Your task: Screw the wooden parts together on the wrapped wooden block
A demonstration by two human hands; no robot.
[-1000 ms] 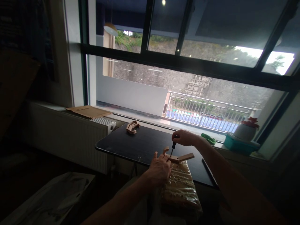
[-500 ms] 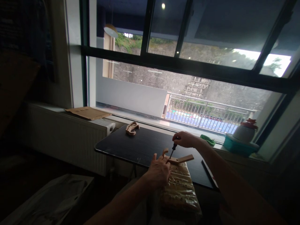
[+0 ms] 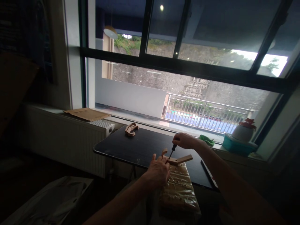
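My right hand [image 3: 184, 140] is closed around the dark handle of a screwdriver [image 3: 172, 150]. The screwdriver slants down, its tip at a curved wooden hook [image 3: 181, 159] with a raised curl at its left end. My left hand [image 3: 158, 170] presses on the near left part of this wooden hook; its fingertips partly cover the wood beside the screwdriver tip. Beneath the hook lies a plastic-wrapped brown block [image 3: 180, 187], reaching from the table edge toward me. Several similar wooden hooks [image 3: 131, 128] lie in a pile at the table's far left.
The black table [image 3: 114, 141] stands under a wide window. A brown paper envelope [image 3: 86, 113] rests on the sill above a white radiator [image 3: 70, 137]. At the right sill are a green cloth [image 3: 206, 140], a teal box [image 3: 236, 144] and a pale bottle with a reddish top [image 3: 243, 130].
The whole view has shifted slightly. My right hand and the screwdriver are almost where they were, the hand turned a little. My left hand stays on the wooden hook.
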